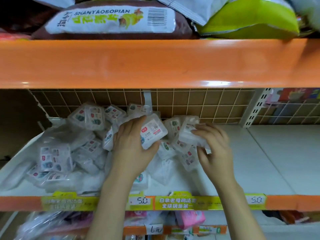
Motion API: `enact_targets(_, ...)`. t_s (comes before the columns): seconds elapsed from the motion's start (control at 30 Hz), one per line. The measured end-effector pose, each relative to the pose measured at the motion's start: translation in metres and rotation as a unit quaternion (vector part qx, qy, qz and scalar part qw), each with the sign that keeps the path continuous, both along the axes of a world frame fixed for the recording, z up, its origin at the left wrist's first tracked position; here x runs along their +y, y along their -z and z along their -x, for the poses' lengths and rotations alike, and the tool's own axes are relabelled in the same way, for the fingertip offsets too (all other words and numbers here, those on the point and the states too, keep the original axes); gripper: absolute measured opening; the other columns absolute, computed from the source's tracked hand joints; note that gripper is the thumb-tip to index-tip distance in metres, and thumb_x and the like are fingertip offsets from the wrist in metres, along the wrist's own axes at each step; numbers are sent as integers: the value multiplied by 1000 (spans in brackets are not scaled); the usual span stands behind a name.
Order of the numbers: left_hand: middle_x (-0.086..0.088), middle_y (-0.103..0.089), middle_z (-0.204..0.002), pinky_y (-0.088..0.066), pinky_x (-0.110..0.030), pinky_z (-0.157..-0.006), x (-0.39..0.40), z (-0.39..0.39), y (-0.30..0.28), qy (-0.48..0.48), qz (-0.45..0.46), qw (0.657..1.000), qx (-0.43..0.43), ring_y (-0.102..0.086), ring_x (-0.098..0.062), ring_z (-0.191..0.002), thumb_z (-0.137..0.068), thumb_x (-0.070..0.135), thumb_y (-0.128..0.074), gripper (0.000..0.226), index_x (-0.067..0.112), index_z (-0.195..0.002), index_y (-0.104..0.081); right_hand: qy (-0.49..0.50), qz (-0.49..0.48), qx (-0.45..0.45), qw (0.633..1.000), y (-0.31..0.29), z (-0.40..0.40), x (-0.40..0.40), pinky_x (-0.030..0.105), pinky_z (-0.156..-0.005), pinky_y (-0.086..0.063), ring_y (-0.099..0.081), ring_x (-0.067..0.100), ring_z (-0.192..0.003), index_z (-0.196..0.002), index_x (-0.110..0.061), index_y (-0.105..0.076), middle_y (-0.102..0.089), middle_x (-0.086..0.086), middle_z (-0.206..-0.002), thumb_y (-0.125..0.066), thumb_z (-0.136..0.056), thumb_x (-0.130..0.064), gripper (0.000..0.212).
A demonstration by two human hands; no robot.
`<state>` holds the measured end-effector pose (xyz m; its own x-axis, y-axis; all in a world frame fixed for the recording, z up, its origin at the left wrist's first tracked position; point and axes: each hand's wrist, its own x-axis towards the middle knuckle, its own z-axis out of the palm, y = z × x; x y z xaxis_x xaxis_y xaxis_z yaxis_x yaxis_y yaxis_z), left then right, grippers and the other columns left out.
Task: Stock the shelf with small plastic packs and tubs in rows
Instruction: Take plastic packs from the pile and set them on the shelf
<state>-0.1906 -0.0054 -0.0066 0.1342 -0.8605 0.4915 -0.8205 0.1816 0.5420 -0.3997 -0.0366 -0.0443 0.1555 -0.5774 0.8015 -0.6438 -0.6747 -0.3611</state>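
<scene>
A loose heap of small clear plastic packs (86, 116) with red and green labels covers the left and middle of the white shelf (259, 158). My left hand (131, 144) grips one clear pack (154, 131) with a red-and-white label, lifted over the heap. My right hand (213, 144) holds another clear pack (188, 134) just to the right, fingers curled round its edge. More packs sit in clear bags (55, 158) on the left.
An orange shelf edge (155, 63) hangs close overhead, with snack bags (110, 19) on top. A wire grid back panel (190, 103) closes the rear. Price strips (173, 202) line the front edge. A lower shelf holds pink packs (190, 219).
</scene>
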Motion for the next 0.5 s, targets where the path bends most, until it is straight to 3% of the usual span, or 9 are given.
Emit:
enact_targets(0.17, -6, -60, -119, -44, -45, -91, -6, -5, 2, 16, -11, 1000, -18, -52, -32, -111, -65, 53, -49, 74, 13, -127, -55, 15, 20, -15, 1000, -3, -3, 3, 27, -93, -39, -50, 24, -109, -105, -17, -54, -52, 3, -116, -53, -59, 12, 54)
enact_targets(0.3, -6, -58, -122, -42, -40, -93, -8, 7, 2, 33, -12, 999, 7, -51, -28, -112, -72, 40, -67, 69, 13, -133, -50, 21, -11, -33, 999, -1, 7, 2, 11, -92, -35, -51, 21, -108, -104, -16, -50, -50, 6, -115, -49, -72, -5, 33)
enact_targets(0.5, -4, -57, -119, -38, -25, -77, -17, 47, 0, 25, -7, 999, 35, -54, -23, -106, -75, 28, -75, 63, 15, -131, -48, 23, -14, -78, 997, -1, 46, -6, 4, -89, -30, -50, 17, -100, -103, -14, -45, -52, 3, -107, -52, -78, -14, 26)
